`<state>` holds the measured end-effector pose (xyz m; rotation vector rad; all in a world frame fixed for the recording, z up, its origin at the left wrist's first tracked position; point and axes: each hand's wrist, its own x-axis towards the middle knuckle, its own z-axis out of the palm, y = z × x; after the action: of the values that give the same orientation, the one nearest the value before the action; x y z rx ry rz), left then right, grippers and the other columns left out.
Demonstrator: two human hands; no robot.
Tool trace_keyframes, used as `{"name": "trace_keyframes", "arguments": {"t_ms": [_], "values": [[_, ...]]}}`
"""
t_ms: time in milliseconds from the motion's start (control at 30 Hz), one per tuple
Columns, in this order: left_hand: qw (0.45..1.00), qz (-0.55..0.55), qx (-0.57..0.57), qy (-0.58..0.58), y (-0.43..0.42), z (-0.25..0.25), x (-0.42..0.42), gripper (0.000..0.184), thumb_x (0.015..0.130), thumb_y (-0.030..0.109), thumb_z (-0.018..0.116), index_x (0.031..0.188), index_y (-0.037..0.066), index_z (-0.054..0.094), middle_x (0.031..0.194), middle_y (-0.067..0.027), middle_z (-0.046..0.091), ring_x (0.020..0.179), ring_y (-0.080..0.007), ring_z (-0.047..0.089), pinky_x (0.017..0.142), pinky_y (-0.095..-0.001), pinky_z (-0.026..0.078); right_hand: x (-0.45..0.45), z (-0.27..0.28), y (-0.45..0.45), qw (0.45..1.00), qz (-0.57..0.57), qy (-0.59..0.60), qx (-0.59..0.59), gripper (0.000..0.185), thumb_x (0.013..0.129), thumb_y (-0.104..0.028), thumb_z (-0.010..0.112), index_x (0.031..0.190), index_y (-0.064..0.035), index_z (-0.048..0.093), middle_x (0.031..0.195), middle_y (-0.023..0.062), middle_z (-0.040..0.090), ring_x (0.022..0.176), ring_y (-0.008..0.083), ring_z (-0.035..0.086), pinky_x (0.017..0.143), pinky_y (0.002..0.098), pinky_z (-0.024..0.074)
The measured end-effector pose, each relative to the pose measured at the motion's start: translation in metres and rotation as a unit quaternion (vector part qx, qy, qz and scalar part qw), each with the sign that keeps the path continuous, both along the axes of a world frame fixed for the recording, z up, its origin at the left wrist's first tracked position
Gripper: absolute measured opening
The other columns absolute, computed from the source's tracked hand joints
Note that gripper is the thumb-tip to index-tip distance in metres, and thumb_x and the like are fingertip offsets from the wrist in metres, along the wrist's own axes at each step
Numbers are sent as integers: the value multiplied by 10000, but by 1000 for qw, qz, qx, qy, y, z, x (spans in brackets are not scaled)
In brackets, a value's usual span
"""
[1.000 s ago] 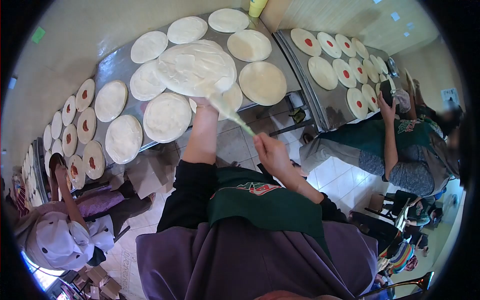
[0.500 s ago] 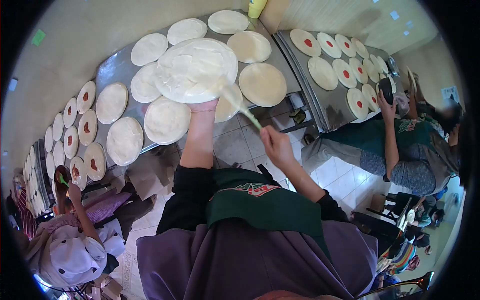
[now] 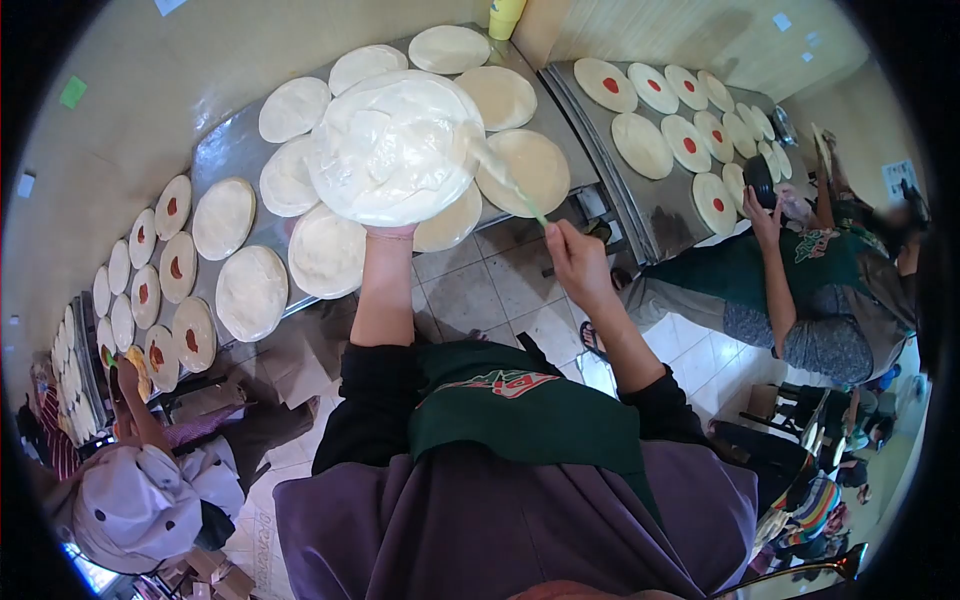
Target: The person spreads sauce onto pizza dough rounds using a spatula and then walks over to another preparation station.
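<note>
A grey metal desk (image 3: 225, 150) carries many round pale discs, close together; those further left bear red-brown smears (image 3: 176, 268). A tapered yellow container (image 3: 506, 18) stands at its far edge, by the wall. To the right, a second grey metal desk (image 3: 662, 200) holds similar discs marked with red spots (image 3: 690, 146). Beside it a person in a green apron holds a rounded black bowl (image 3: 758, 182); at the lower left another person, in pale clothing (image 3: 130, 510), leans near the smeared discs. Below lies a tiled floor (image 3: 462, 302).

The person's own raised round disc coated in glossy white cream (image 3: 400, 150) partly covers several discs lying beyond it. It sits above the near edge of the first desk, resting on the left hand (image 3: 390, 232), whose fingers are hidden underneath, so their spread cannot be told. The right hand (image 3: 580, 262) is curled round the pale green handle of a slim spatula (image 3: 515, 190); its blurred, cream-coloured end reaches the disc's right rim. The coating is thick and uneven, with swirls, ridges and bright reflections over the middle.
</note>
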<state>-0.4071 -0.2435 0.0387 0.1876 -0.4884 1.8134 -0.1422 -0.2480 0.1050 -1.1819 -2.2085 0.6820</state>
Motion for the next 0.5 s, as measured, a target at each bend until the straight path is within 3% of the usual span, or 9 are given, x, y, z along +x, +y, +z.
{"name": "trace_keyframes", "arguments": {"t_ms": [167, 267, 500], "values": [[997, 32, -50, 39, 5, -8, 2, 633, 878, 502, 404, 1373, 119, 308, 1364, -117, 393, 1241, -305, 389, 1017, -491, 335, 1, -15, -30, 995, 94, -35, 9, 199, 897, -176, 525, 779, -15, 529, 601, 197, 501, 553, 375, 526, 491, 419, 395], [988, 64, -111, 88, 6, -13, 2, 615, 885, 480, 414, 1371, 119, 310, 1357, -115, 400, 1235, -295, 398, 1011, -481, 349, -5, 0, -38, 987, 149, -24, -54, 192, 897, -168, 523, 788, -11, 531, 599, 186, 505, 553, 375, 523, 502, 416, 398], [955, 115, -190, 198, 12, -16, 16, 575, 900, 430, 437, 1367, 118, 314, 1341, -109, 416, 1220, -273, 419, 997, -459, 380, -25, 38, -3, 993, 59, 23, -104, 250, 936, -186, 463, 799, 13, 527, 594, 176, 512, 529, 333, 538, 509, 373, 411]]}}
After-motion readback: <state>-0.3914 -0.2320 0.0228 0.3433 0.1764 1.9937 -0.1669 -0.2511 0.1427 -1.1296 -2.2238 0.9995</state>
